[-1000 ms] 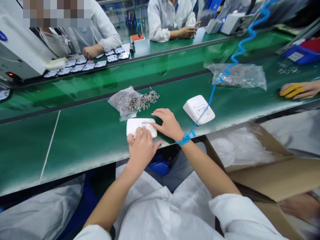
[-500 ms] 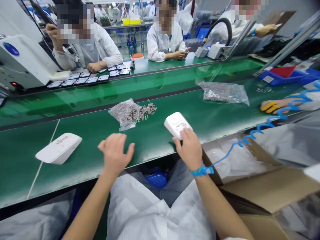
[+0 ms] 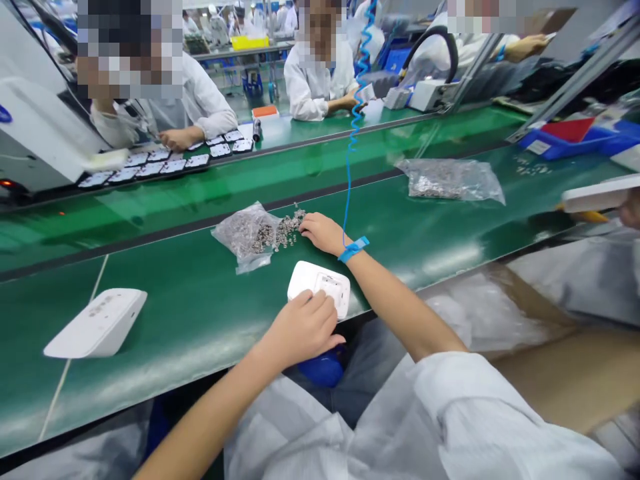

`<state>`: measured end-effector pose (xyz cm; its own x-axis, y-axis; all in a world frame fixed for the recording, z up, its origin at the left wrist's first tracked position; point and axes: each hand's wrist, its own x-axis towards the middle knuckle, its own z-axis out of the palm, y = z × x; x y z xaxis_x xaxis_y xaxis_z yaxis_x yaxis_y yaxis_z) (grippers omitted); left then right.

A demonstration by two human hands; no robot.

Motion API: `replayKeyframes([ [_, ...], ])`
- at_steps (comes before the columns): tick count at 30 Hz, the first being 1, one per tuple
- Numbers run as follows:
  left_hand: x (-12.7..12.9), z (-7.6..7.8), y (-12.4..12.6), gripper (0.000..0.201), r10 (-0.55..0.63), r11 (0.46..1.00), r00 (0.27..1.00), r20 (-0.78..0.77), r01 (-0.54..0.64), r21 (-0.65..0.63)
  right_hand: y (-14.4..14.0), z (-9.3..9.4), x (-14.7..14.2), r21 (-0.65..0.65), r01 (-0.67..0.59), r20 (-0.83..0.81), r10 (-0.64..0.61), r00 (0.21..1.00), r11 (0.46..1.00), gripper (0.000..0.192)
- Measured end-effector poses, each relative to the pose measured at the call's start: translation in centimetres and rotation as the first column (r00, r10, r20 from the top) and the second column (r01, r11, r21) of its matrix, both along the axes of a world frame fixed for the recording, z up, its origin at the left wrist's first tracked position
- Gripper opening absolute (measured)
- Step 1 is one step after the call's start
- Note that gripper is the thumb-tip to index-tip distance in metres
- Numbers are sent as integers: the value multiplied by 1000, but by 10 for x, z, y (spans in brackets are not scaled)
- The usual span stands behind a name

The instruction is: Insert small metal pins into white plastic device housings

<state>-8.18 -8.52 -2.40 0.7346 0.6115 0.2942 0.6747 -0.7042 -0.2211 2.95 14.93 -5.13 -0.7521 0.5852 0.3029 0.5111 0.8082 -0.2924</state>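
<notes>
- Fingers of the right hand (image 3: 323,232) are at the edge of the loose metal bits (image 3: 286,233), bunched together; whether they pinch one, you can't tell.
- Down below, the left hand (image 3: 306,328) lies over the near side of the white box (image 3: 323,273), fingers close together, thumb sticking out.
- That box sits on the green bench (image 3: 200,320), near its front edge; a second box (image 3: 95,325) rests well to the left.
- Looks like the picking-up step: it calls for a clean pinch, box kept steady.
</notes>
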Motion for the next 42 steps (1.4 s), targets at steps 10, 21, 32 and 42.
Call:
replayKeyframes([
  [10,23,11,50,62,-99,991,985,-144,85,-103,-10,-6,16,8,113,-89,-112,990,994,23],
  [21,51,-9,29,56,158,985,987,-10,-157,76,-80,15,86,-303,183,-410,-301,861,935,13],
  [32,48,-7,23,45,158,979,987,10,-158,128,-127,28,81,-335,216,-293,-319,901,917,4],
  [42,52,-13,21,47,174,975,984,30,-176,135,-117,9,82,-291,140,-400,-253,881,947,9],
])
